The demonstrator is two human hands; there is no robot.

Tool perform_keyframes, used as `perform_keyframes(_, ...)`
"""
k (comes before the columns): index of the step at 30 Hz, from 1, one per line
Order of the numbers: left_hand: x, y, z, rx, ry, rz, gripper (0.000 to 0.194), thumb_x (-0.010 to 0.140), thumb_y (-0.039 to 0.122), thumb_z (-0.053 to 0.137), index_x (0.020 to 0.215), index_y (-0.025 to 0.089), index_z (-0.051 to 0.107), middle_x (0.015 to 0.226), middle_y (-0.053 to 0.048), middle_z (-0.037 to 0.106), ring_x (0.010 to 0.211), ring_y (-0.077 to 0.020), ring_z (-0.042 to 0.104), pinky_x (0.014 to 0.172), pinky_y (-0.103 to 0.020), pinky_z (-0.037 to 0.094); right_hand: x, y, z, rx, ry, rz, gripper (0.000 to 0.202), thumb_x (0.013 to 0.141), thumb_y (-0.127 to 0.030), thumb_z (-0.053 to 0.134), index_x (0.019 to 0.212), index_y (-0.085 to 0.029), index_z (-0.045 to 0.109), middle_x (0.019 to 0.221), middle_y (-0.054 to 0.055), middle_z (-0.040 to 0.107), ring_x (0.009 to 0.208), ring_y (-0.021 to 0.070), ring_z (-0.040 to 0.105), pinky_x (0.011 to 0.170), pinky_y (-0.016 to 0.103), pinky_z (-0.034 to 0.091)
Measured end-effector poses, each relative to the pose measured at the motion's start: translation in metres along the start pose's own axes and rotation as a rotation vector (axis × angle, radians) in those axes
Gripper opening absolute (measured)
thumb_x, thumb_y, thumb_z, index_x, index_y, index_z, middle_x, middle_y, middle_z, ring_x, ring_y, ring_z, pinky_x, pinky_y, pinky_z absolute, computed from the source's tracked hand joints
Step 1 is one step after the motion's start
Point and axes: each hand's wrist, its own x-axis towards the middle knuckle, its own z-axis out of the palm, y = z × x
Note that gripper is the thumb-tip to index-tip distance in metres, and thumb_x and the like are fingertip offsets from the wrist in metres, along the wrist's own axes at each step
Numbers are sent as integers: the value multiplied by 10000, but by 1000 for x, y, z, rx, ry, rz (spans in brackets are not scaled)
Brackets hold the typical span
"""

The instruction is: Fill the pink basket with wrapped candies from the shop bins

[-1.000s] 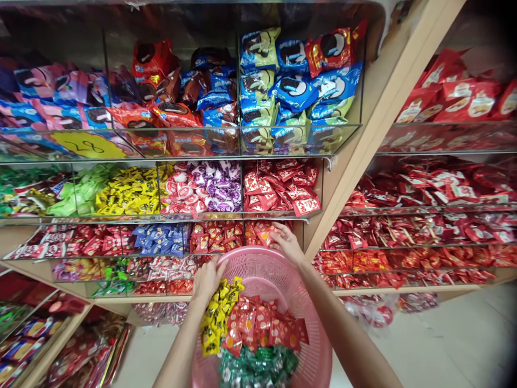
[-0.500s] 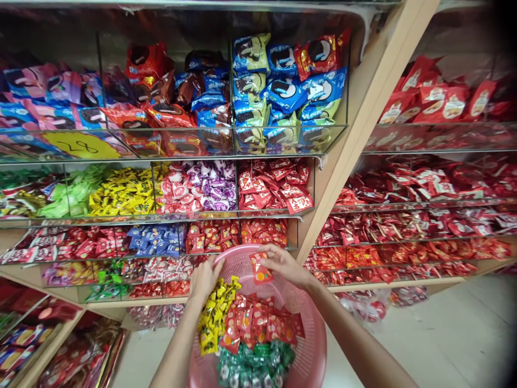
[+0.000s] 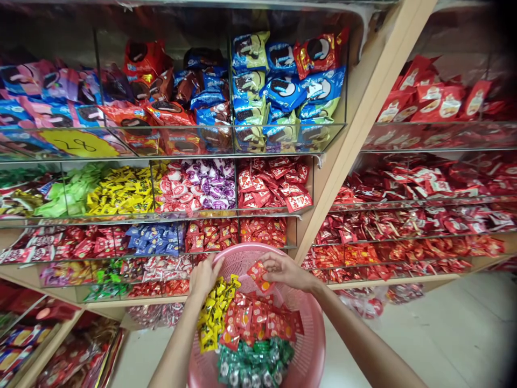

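Note:
My left hand (image 3: 205, 278) grips the upper left rim of a pink plastic basket (image 3: 316, 328), its thumb over the edge. Between the fingers of my right hand (image 3: 283, 269) is a red candy packet (image 3: 260, 276), held over the basket's far inner side. Inside the basket, yellow wrapped candies (image 3: 216, 315) lie along the left. Red candy packets (image 3: 258, 318) fill the middle, and green wrapped candies (image 3: 255, 364) sit nearest me. The held packet is partly covered by my fingers.
Glass-fronted shelves of sweets rise ahead, with red packets (image 3: 263, 231) just beyond the basket. Blue candies (image 3: 155, 238) lie left of them. A slanting wooden post (image 3: 363, 134) divides the shelving. A yellow price tag (image 3: 78, 143) reads 28. Pale floor tiles (image 3: 444, 328) show at right.
My right hand has shifted slightly down and right, and the red packet in it has tilted. My left hand stays on the basket rim. The basket's contents look the same.

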Motion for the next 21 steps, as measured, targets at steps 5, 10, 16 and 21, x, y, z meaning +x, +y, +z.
perform_keyframes(5, 0, 0, -1, 8, 7, 9, 525, 847, 568, 228, 1129, 249, 535, 886, -111, 672, 801, -252, 623, 666, -300, 404, -11, -1, -4, -161, -146, 128, 430, 634, -383, 693, 1004, -206, 564, 835, -10, 495, 739, 104, 472, 678, 236, 420)
perform_keyframes(10, 1, 1, 0, 10, -2, -9, 536, 840, 579, 239, 1128, 242, 540, 899, -121, 669, 812, -248, 620, 679, -300, 405, -21, 3, -3, -378, -263, 243, 413, 661, -319, 670, 1050, -205, 588, 798, -2, 524, 704, 112, 480, 613, 219, 416)
perform_keyframes(16, 0, 1, 1, 10, 4, 2, 531, 843, 576, 232, 1119, 245, 542, 884, -111, 670, 823, -239, 621, 685, -290, 403, -19, 14, 8, -550, -358, 204, 456, 657, -293, 672, 1091, -200, 572, 892, 19, 572, 775, 133, 516, 670, 232, 429)
perform_keyframes(21, -1, 2, 0, -7, 3, -9, 539, 839, 580, 245, 1169, 251, 514, 895, -118, 670, 824, -243, 618, 688, -300, 401, -13, 20, 13, -580, -406, 208, 452, 662, -294, 667, 1092, -195, 568, 869, 17, 586, 749, 129, 528, 651, 226, 428)
